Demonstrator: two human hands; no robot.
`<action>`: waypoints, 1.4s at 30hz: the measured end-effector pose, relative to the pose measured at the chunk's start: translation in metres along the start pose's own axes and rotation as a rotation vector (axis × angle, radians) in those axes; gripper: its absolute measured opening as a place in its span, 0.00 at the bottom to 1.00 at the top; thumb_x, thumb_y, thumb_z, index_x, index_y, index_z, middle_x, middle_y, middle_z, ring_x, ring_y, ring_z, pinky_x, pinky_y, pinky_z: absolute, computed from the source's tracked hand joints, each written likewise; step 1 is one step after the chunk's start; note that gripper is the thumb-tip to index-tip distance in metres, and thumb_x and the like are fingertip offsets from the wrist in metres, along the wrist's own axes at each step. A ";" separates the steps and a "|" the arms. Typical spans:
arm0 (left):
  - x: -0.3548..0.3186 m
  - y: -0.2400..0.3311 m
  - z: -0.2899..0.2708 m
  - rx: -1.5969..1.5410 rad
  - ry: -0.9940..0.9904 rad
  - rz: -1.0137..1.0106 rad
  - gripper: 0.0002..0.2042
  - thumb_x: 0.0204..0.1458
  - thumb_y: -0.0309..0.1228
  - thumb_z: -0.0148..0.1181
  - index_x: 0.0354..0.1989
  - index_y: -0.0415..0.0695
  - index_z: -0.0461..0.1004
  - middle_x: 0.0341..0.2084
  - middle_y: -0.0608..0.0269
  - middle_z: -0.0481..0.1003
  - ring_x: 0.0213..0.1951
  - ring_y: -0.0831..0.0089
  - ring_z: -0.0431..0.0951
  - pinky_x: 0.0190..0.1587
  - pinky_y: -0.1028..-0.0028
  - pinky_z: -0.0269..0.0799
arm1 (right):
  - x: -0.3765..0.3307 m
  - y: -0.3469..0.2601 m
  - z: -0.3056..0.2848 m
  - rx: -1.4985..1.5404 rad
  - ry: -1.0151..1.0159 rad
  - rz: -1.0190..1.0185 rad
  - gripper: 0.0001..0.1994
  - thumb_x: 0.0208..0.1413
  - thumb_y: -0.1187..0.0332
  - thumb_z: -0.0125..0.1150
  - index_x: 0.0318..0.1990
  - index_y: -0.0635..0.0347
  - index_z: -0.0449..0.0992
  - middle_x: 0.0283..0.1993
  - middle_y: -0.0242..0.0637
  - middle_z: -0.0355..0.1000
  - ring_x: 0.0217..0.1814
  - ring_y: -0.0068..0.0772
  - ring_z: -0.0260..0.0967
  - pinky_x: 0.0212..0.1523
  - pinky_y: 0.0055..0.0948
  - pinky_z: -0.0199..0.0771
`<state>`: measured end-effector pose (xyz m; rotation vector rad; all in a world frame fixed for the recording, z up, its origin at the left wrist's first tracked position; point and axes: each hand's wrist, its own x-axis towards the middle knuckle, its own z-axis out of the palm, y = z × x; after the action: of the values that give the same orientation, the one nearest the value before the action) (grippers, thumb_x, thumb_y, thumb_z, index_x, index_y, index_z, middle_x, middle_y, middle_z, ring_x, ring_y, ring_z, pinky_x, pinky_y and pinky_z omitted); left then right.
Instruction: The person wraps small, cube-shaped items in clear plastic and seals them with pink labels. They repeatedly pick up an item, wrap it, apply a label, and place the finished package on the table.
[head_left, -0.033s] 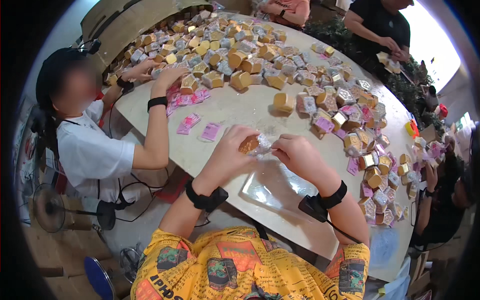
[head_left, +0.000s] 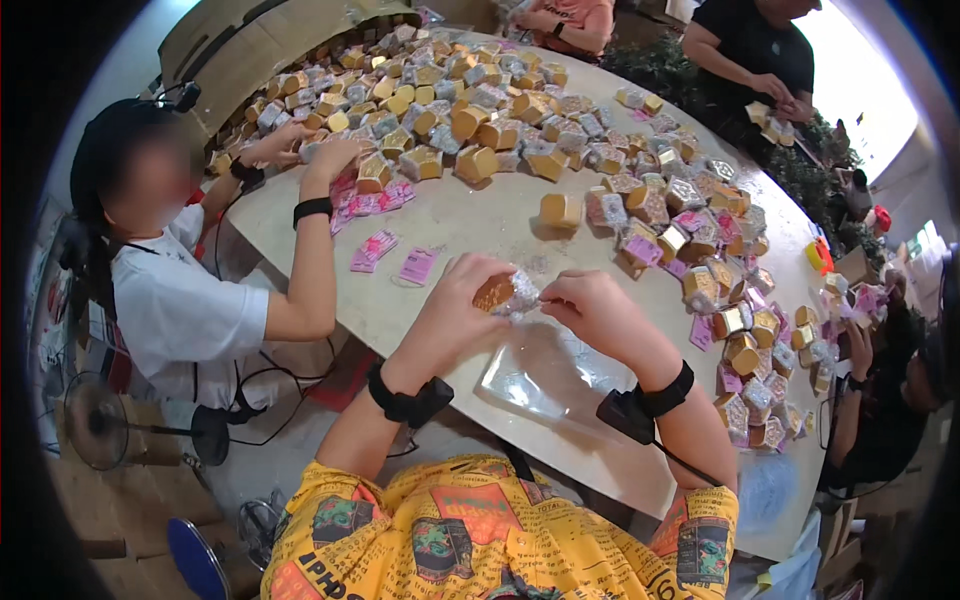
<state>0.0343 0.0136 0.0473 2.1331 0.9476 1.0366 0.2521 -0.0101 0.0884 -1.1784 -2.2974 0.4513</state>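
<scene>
My left hand (head_left: 468, 290) is closed round a small gold, glittery ornament (head_left: 492, 295) with a silvery, sparkling side (head_left: 522, 293). The ornament is tilted and partly covered by my fingers and thumb. Just to its right, my right hand (head_left: 590, 305) is in a pinch with the fingertips close to the silvery side. What those fingertips hold, if anything, is too small to make out. Under my hands, a clear plastic sheet or bag (head_left: 545, 375) lies on the pale table (head_left: 440, 225). A pink tag (head_left: 421, 264) with a thin loop lies beyond my left hand.
A large heap of gold and silver ornaments (head_left: 475, 163) covers the far table, with more along the right side (head_left: 742, 355). Pink tags (head_left: 372, 250) lie at left. A co-worker (head_left: 200, 290) reaches in from the left; other people work at the far and right edges.
The view has shifted very slightly. Both hands keep nearly the same pose, with the ornament still in the left.
</scene>
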 end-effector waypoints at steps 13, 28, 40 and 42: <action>-0.004 0.024 -0.012 0.061 -0.025 0.075 0.30 0.30 0.24 0.71 0.49 0.45 0.72 0.46 0.55 0.69 0.51 0.56 0.68 0.54 0.64 0.65 | 0.016 0.017 -0.013 0.639 -0.292 0.416 0.09 0.45 0.71 0.71 0.22 0.64 0.76 0.20 0.29 0.72 0.20 0.16 0.67 0.20 0.17 0.66; 0.007 0.009 -0.015 -0.101 -0.095 0.007 0.33 0.33 0.26 0.72 0.54 0.43 0.69 0.49 0.55 0.67 0.53 0.57 0.67 0.55 0.66 0.65 | 0.020 0.029 -0.013 0.473 -0.117 0.188 0.13 0.41 0.69 0.75 0.20 0.62 0.73 0.20 0.29 0.68 0.22 0.20 0.62 0.24 0.25 0.60; -0.046 -0.047 -0.003 0.239 -0.070 0.024 0.24 0.40 0.35 0.70 0.47 0.40 0.73 0.47 0.47 0.67 0.54 0.48 0.64 0.58 0.54 0.60 | 0.091 0.107 -0.008 -0.736 0.009 0.159 0.38 0.30 0.39 0.71 0.51 0.48 0.75 0.63 0.50 0.59 0.66 0.61 0.52 0.59 0.69 0.53; -0.047 -0.044 -0.009 0.332 -0.096 0.054 0.23 0.41 0.35 0.69 0.46 0.39 0.73 0.47 0.48 0.66 0.54 0.49 0.64 0.59 0.52 0.58 | 0.101 0.136 -0.004 -0.723 -0.189 0.325 0.40 0.26 0.36 0.70 0.51 0.47 0.75 0.62 0.50 0.60 0.66 0.62 0.52 0.59 0.72 0.49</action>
<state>-0.0094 0.0034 -0.0004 2.4662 1.0817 0.8389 0.2937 0.1500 0.0521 -1.9350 -2.5188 -0.2047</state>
